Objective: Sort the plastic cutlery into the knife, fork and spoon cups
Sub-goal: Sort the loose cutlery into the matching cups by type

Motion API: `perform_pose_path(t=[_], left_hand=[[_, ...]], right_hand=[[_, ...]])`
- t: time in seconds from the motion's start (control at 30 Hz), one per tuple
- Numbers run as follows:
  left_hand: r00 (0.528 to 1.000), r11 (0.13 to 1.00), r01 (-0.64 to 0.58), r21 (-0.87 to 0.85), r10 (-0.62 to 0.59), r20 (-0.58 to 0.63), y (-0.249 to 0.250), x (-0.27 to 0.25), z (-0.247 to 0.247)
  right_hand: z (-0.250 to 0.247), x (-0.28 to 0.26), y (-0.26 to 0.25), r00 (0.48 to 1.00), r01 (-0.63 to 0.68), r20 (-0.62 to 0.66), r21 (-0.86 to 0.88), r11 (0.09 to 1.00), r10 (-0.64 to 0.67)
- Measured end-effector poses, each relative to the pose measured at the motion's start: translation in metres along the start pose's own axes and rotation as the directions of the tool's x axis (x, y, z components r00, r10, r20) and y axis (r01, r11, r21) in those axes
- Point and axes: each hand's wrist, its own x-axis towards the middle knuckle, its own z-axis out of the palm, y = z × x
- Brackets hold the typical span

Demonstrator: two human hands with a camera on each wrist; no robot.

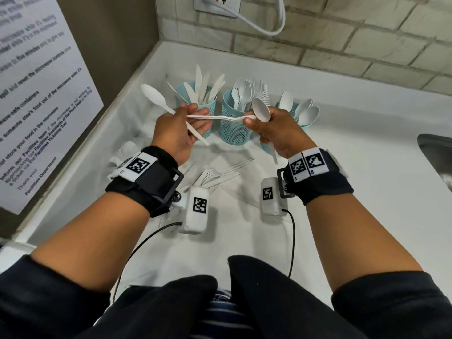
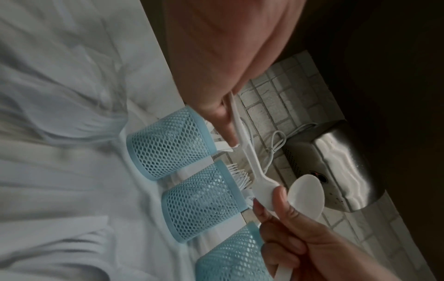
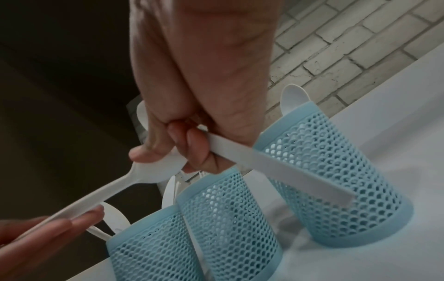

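White counter (image 1: 342, 192) | left hand (image 1: 176, 135) grip: spoons (image 1: 156, 99) | right hand (image 1: 278, 133) grip: spoons

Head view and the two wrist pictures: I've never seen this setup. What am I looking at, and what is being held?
There is no machine here, only a person's bare hands with a camera strapped to each wrist. The large picture comes from a camera on the person's head and looks down. The other two look along each hand at its fingers.

On the white counter stand three blue mesh cups: the knife cup, the fork cup and the spoon cup. Loose forks lie nearer the person.

The left hand holds the first spoon. It also holds the handle end of the second spoon, whose bowl the right hand pinches. The right hand also grips the third spoon.
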Motion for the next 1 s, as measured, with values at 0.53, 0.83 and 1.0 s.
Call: perform_pose_path(t=[0.53,0.83,1.0], left_hand=[[0.972,0.98,-0.002,0.197,-0.045,0.231,-0.024,-0.018,0.002],[0.903,0.894,0.142,0.424,-0.293,0.314,-0.02,-0.02,0.0],[0.812,0.84,0.202,0.504,-0.431,0.392,-0.02,-0.024,0.002]], right_hand=[[0.025,0.009,-0.001,0.99,-0.111,0.022,0.718,0.687,0.137],[0.02,0.002,-0.014,0.968,-0.227,0.096,0.73,0.644,0.233],[0.028,-0.005,-0.022,0.968,-0.251,0.134,0.524,0.814,0.212]])
